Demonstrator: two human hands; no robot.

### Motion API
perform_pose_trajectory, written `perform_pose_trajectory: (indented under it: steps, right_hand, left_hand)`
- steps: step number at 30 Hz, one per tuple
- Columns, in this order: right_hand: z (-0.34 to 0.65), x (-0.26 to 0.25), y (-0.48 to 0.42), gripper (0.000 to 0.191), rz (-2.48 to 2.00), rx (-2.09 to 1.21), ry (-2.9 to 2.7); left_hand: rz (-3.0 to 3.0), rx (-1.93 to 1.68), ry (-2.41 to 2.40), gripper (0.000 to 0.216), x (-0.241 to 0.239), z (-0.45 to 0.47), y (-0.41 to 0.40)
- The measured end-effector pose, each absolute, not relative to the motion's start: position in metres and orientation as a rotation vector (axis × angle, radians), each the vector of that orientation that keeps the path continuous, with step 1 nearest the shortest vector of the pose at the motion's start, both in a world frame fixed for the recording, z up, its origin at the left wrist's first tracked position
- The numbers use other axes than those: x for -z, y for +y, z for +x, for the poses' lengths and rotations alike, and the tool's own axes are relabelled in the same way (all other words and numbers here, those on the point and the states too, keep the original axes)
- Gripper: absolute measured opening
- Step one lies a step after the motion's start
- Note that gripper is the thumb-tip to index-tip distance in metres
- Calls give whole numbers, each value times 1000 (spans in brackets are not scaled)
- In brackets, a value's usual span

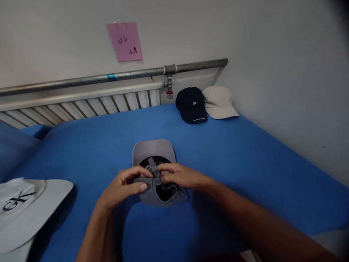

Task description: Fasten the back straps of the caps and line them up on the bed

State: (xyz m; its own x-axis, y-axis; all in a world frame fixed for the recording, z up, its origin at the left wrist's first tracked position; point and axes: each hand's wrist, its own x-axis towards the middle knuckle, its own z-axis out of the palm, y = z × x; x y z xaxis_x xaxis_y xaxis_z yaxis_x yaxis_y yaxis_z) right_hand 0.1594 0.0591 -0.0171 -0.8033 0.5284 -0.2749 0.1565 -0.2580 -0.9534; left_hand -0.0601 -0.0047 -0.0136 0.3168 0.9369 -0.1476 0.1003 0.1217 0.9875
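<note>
A grey baseball cap (154,148) lies upside down on the blue sheet, its brim pointing away from me and its back opening toward me. My left hand (127,183) pinches the cap's rear edge left of the opening, thumb outside and fingers inside. At the adjustment strap (154,168), which sticks up loose over the cap, my right hand (177,174) has its fingers closed. The strap's lower end and the buckle area are partly hidden by my fingers.
A navy cap (191,105) and a beige cap (219,102) sit at the far corner by the wall. At left is a white cap (40,203) with black letters. Behind the blue-covered bed (95,145) run a radiator (109,103) and a metal pipe (136,74).
</note>
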Motion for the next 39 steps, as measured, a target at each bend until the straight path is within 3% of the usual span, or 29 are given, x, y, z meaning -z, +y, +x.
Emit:
perform_pose_trajectory:
  steps: [4,10,16,25,31,39]
  right_hand:
    - [158,25,57,9,-773,-2015,-1570]
    - [158,22,59,14,-490,-1979,-1041]
    - [163,17,68,17,-543,-1851,-865]
    - [156,29,52,22,-886,-1507,-1626]
    - [157,27,45,39,-843,-1378,-1786]
    - [157,30,41,33,-799,-1060,-2060]
  left_hand:
    - [1357,-775,1160,20,11,-58,-3]
    - [1358,-672,1161,29,8,-55,-2]
    - [1284,-743,1105,19,11,-58,-7]
    - [1216,-900,1126,12,20,-44,1]
    - [1204,-1001,1134,12,26,-42,3]
    - [1219,-997,1083,15,25,-42,0]
